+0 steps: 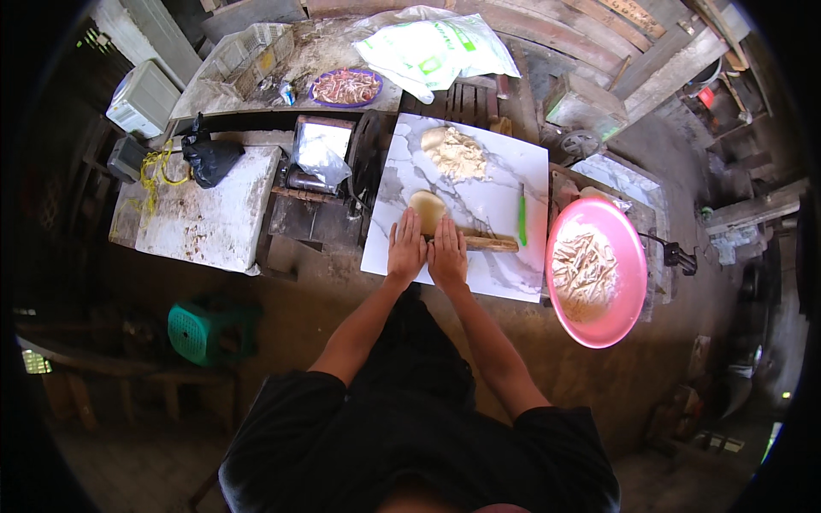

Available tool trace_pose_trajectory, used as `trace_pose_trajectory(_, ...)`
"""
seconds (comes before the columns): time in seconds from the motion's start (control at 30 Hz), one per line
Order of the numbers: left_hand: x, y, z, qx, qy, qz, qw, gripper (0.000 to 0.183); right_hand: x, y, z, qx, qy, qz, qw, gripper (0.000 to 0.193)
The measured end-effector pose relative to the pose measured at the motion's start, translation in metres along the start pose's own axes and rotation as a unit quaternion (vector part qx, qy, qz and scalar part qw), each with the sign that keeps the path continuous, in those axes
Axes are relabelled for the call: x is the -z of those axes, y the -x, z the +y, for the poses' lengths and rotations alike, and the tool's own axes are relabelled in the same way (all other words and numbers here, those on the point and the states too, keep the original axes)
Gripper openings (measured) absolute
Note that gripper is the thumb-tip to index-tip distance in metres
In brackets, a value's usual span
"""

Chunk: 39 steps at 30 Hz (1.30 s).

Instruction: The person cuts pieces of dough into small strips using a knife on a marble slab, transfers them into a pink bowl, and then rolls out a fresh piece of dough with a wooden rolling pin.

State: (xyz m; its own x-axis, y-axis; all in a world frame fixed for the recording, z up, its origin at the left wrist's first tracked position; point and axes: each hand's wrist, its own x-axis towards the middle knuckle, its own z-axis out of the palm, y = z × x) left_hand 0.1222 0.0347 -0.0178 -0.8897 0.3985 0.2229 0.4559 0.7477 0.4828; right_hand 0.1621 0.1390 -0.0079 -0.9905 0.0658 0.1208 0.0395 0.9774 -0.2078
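My left hand [406, 250] and my right hand [447, 254] lie side by side, fingers stretched out flat over a wooden rolling pin [492, 243]. The pin's right part shows; its left part is mostly under my hands. Just beyond my fingertips lies a pale flattened piece of dough [426, 205], partly covered by them. This is on a white marbled board [393, 179]. Farther back on the board rests a crumbly pale heap of dough or flour [455, 156]. A bright green knife-like tool [522, 215] lies toward the board's right edge.
A pink basin [638, 286] holding floury strips stands right of the board. Behind are a white sack [436, 53] and a purple-rimmed tray [315, 96] of reddish strips. Leftward sit a black plastic bag [212, 162] and a stained white board [205, 218]; a green stool [190, 333] stands below.
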Motion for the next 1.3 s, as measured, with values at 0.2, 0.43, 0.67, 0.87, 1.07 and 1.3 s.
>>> trace_pose_trajectory(0.2, -0.004, 0.001, -0.009, -0.006, -0.005, 0.007, 1.000, 0.051, -0.009, -0.001, -0.001, 0.007, -0.005, 0.003, 1.000, 0.053)
trace_pose_trajectory(0.43, 0.001, -0.010, -0.012, -0.016, 0.014, 0.003, 1.000, 0.051, -0.011, -0.012, 0.001, 0.026, -0.014, 0.042, 0.999, 0.049)
trace_pose_trajectory(0.67, 0.006, -0.026, -0.021, -0.021, 0.023, -0.007, 0.999, 0.055, -0.012, -0.027, 0.000, 0.038, -0.014, 0.039, 0.998, 0.047)
trace_pose_trajectory(0.87, 0.005, -0.041, -0.030, 0.013, -0.018, -0.042, 0.999, 0.056, -0.009, -0.044, -0.005, 0.038, 0.005, 0.043, 0.998, 0.046)
trace_pose_trajectory(1.07, 0.001, -0.053, -0.042, 0.063, 0.013, -0.059, 0.996, 0.056, -0.016, -0.057, -0.005, 0.008, -0.042, -0.058, 0.997, 0.050)
trace_pose_trajectory(1.3, -0.005, -0.062, -0.052, 0.122, 0.049, -0.016, 0.991, 0.053, -0.006, -0.078, -0.010, -0.015, -0.062, -0.092, 0.994, 0.050)
